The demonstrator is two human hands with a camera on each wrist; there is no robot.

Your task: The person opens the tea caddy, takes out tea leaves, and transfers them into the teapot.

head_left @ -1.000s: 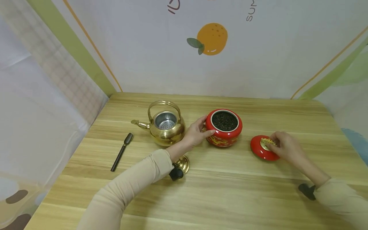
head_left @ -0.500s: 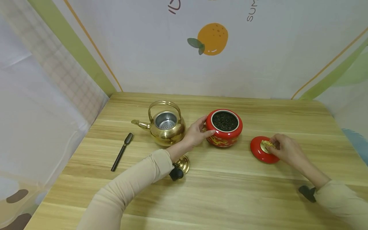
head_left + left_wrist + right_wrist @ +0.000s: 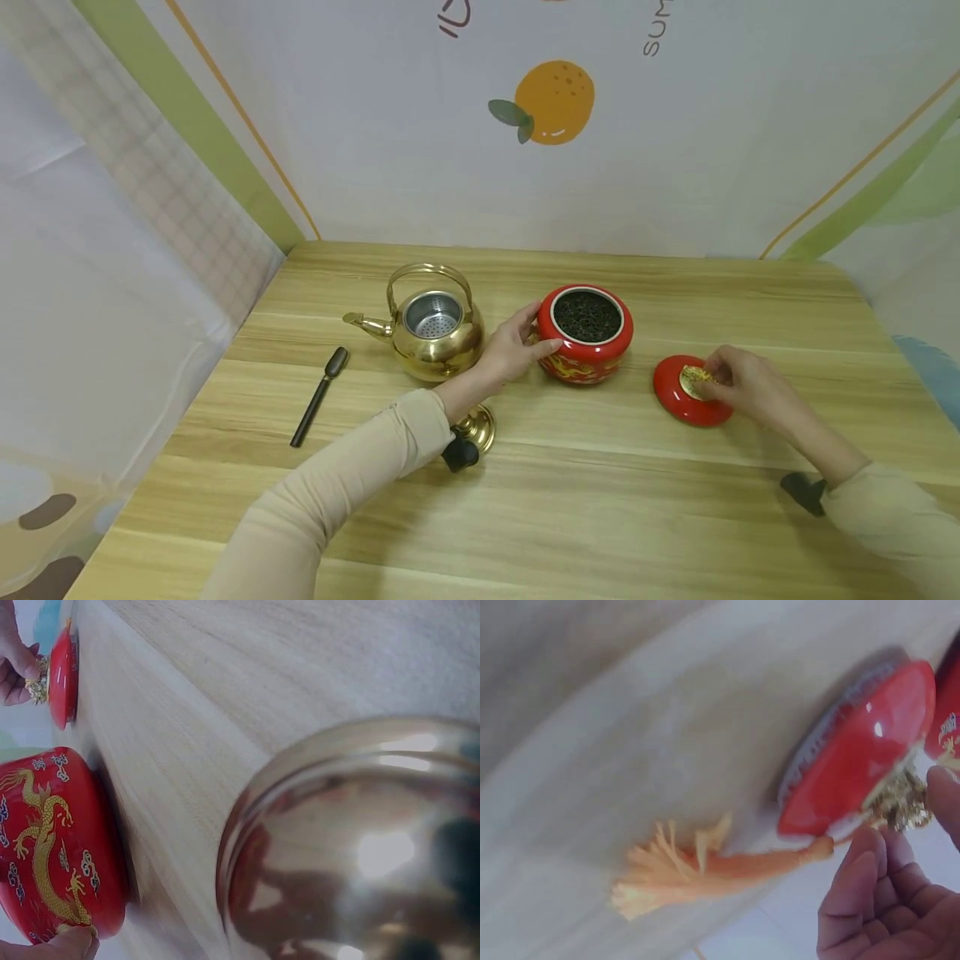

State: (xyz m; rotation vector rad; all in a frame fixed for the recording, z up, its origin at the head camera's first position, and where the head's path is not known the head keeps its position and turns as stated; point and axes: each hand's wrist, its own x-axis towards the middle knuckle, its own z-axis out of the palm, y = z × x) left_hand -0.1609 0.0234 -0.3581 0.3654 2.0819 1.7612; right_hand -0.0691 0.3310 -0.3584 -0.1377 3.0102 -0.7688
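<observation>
My left hand point(image 3: 513, 346) grips the left side of a red tea jar point(image 3: 581, 367), thumb on the front wall below the rim. The jar stands upright and uncovered, full of dark tea leaves point(image 3: 587, 317). A golden dragon point(image 3: 46, 847) decorates its wall in the left wrist view. To the jar's right, my right hand point(image 3: 750, 387) pinches the gold knob point(image 3: 697, 382) of the red jar lid point(image 3: 682, 408). This lid sits knob up on the table. Beside it, an orange tassel point(image 3: 720, 871) shows in the right wrist view.
A brass teapot point(image 3: 438, 354) with an uncovered strainer point(image 3: 432, 317) stands left of the jar, spout to the left. Its gold lid point(image 3: 483, 429) lies partly under my left wrist. A dark tea scoop point(image 3: 318, 396) lies at the left. Printed cloth point(image 3: 420, 167) hangs behind the table.
The red lid has tipped down flat onto the table. My right hand dipped with it, then rose slightly, fingers still at the knob. The left hand and jar have stayed put.
</observation>
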